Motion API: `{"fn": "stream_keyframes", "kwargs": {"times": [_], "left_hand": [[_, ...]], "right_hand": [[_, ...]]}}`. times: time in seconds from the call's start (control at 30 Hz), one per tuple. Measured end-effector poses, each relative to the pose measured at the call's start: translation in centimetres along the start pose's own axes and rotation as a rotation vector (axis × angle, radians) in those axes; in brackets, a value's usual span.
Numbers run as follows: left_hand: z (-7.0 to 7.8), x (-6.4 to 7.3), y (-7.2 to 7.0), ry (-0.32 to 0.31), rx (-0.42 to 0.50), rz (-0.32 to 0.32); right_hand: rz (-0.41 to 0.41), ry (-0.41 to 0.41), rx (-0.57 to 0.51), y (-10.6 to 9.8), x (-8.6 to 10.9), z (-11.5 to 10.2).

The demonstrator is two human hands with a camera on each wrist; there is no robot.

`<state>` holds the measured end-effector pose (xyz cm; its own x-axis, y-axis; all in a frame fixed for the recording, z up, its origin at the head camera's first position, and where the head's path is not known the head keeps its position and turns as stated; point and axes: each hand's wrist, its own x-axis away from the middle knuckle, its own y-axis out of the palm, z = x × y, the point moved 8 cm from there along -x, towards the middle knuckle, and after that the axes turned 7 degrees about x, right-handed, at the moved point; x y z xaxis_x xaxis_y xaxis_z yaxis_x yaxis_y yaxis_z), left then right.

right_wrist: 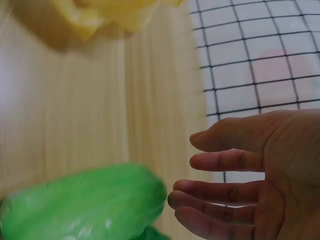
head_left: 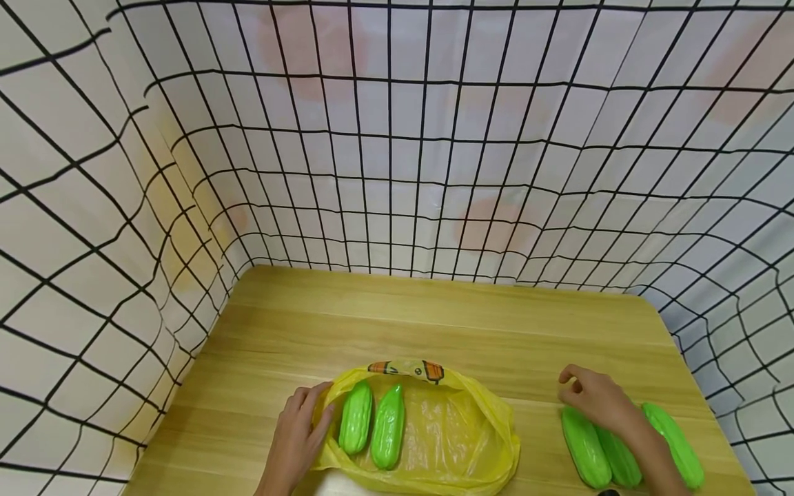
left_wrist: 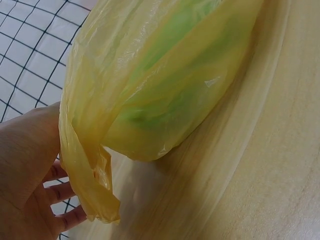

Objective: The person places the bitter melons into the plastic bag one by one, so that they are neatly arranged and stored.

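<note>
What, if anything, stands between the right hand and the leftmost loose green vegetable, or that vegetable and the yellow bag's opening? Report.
Nothing visible stands between the right hand and that green vegetable. Toward the yellow bag, only the bag's own right rim intervenes.

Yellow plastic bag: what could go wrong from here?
The thin yellow plastic bag could sag or slide, since only the left hand is at its rim.
The right forearm crosses over the loose green gourds, so it might nudge one into rolling.
Both gourds inside the bag lie toward its left, so pulling that side could shift them.
</note>
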<state>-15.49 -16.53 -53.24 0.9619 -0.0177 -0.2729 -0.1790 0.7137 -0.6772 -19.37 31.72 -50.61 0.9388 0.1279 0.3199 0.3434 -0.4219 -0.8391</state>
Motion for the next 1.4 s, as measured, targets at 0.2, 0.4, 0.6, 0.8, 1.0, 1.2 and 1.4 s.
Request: {"fn": "stream_keyframes", "kwargs": {"times": [0.2, 0.4, 0.6, 0.8, 1.0, 1.2, 1.4], "left_hand": [[-0.1, 0.1, 0.1, -0.006, 0.002, -0.005], [-0.1, 0.0, 0.1, 0.003, 0.006, 0.005], [-0.1, 0.0, 0.1, 0.011, 0.011, 0.013], [-0.2, 0.0, 0.0, 0.012, 0.007, 0.020], [-0.2, 0.0, 0.1, 0.009, 0.008, 0.012], [-0.1, 0.0, 0.0, 0.014, 0.003, 0.016], [-0.1, 0.1, -0.1, 0.020, 0.008, 0.016]], "right_hand": [[-0.027, -0.006, 0.046, 0.3, -0.3, 2.0], [-0.060, 0.006, 0.027, 0.6, -0.1, 2.6], [-0.127, -0.039, 0.010, 1.0, -0.1, 2.0], [-0.212, -0.155, -0.056, 1.6, 0.0, 1.0], [-0.325, -0.175, -0.162, 2.7, 0.2, 0.9], [-0.376, -0.133, -0.192, 3.3, 0.2, 1.2], [-0.388, -0.138, -0.202, 3.2, 0.0, 1.4]]}}
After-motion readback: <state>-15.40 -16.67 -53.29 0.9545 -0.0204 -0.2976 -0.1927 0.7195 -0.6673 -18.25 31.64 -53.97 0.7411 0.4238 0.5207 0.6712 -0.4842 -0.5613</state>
